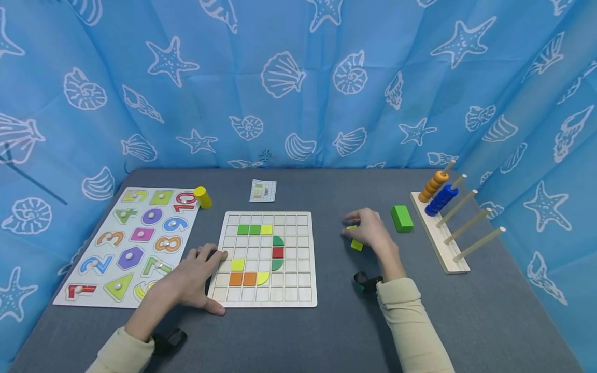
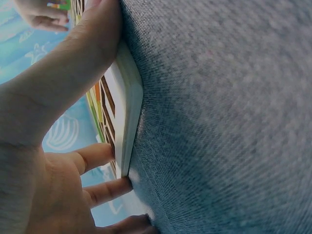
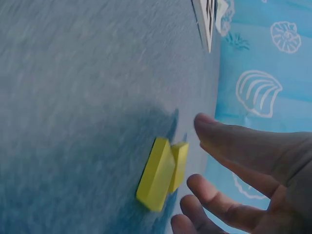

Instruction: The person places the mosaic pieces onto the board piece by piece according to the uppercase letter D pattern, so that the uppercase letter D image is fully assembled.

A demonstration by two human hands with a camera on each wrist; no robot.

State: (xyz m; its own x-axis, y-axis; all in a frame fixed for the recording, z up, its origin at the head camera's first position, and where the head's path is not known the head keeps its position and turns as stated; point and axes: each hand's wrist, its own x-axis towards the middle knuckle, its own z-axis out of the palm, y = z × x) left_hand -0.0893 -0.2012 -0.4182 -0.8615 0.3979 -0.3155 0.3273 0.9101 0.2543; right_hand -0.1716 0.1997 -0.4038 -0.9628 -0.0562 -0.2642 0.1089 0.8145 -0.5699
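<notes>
A square white grid board (image 1: 291,290) lies in the middle of the table, with green, yellow, red and orange tiles, some rounded, set in its cells. My left hand (image 1: 198,277) rests at its left edge, fingers spread and thumb at the lower left corner. In the left wrist view fingertips touch the side of the board (image 2: 130,102). Right of the board, my right hand (image 1: 368,228) hovers over two yellow blocks (image 1: 356,245). In the right wrist view the yellow blocks (image 3: 157,175) lie close together, and the fingers (image 3: 214,195) stand apart from them.
A number and shape puzzle board (image 1: 106,243) lies at the left, a yellow cylinder (image 1: 202,197) by its corner. Behind the grid board is a small pattern card (image 1: 263,190). At the right are a green block (image 1: 402,218) and a pegged bead rack (image 1: 443,243). A blue curtain (image 1: 298,103) hangs behind.
</notes>
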